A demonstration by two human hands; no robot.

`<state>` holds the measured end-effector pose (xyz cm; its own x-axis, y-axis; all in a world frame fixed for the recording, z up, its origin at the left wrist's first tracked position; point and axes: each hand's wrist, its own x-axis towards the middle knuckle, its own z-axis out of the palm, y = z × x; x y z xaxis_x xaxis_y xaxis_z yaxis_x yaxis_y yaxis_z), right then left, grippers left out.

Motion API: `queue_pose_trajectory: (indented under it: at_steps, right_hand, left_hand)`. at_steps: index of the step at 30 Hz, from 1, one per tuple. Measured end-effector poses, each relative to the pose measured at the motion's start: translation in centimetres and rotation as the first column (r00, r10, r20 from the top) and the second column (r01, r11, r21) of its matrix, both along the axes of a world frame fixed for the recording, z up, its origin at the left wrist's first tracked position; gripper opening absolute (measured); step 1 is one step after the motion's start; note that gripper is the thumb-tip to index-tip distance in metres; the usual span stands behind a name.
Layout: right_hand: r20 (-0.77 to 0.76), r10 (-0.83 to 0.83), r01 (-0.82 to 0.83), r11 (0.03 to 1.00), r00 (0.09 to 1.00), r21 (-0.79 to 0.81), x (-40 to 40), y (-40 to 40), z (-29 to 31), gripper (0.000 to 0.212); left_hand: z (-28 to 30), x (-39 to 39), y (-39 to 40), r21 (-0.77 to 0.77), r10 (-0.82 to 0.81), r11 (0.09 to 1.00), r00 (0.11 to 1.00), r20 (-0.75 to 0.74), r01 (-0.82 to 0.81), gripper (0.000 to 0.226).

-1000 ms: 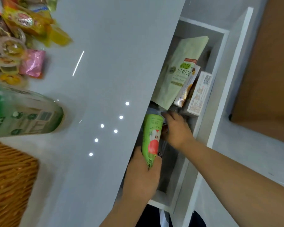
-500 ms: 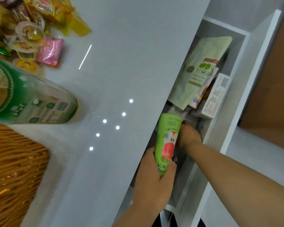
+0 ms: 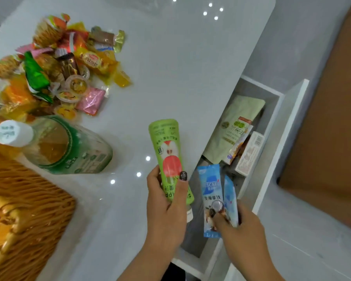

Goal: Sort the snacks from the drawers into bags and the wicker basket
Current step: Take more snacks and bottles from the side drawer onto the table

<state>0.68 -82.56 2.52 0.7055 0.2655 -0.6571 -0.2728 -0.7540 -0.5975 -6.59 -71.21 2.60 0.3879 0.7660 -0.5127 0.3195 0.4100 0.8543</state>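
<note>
My left hand (image 3: 166, 218) grips a green pouch with a red apple picture (image 3: 168, 153), held upright over the white countertop's edge. My right hand (image 3: 239, 230) pinches two blue sachets (image 3: 212, 189) just above the open white drawer (image 3: 272, 126). Inside the drawer lie a pale green bag (image 3: 235, 122), a slim packet (image 3: 239, 145) and a small white box (image 3: 249, 155). The wicker basket (image 3: 20, 216) sits at the lower left.
A heap of wrapped candies and jelly cups (image 3: 55, 67) covers the counter's upper left. A green-labelled bottle with a white cap (image 3: 55, 145) stands beside the basket. A brown panel (image 3: 332, 122) fills the right side beyond the drawer.
My right hand has come up out of the drawer holding the two blue sachets. My left hand has lifted the green pouch higher over the counter. The view has swung toward the countertop.
</note>
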Motion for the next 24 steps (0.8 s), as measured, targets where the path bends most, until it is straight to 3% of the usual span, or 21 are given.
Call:
queue_pose_trajectory:
  at_steps: [6,10,11,14,19,24]
  right_hand:
    - [0.004,0.059,-0.059,0.972,0.998,0.226,1.8,8.8,0.9,0.012]
    - [-0.155,0.138,-0.087,0.951,0.978,0.297,2.8,17.5,-1.8,0.006]
    - [-0.156,0.194,-0.141,0.944,0.969,0.299,2.8,19.5,-2.2,0.014]
    - [-0.024,0.304,-0.287,0.92,0.952,0.268,2.8,24.1,-2.6,0.044]
    - [0.091,0.343,-0.354,0.885,0.935,0.301,3.6,25.8,-3.0,0.02]
    - [0.239,0.501,-0.546,0.816,0.832,0.191,4.7,26.2,-4.1,0.026]
  left_hand:
    - [0.8,-0.5,3.3,0.144,0.153,0.977,0.988,0.024,-0.155,0.052]
    - [0.1,-1.6,4.1,0.129,0.182,0.975,0.983,-0.014,-0.179,0.057]
    - [-0.2,-2.0,4.2,0.132,0.189,0.974,0.981,-0.032,-0.183,0.058]
    - [-0.9,-2.9,4.5,0.147,0.19,0.973,0.98,-0.064,-0.179,0.061]
    - [-1.2,-3.1,5.3,0.166,0.188,0.971,0.979,-0.081,-0.173,0.061]
    - [-1.5,-3.2,7.1,0.18,0.267,0.952,0.96,-0.084,-0.249,0.059]
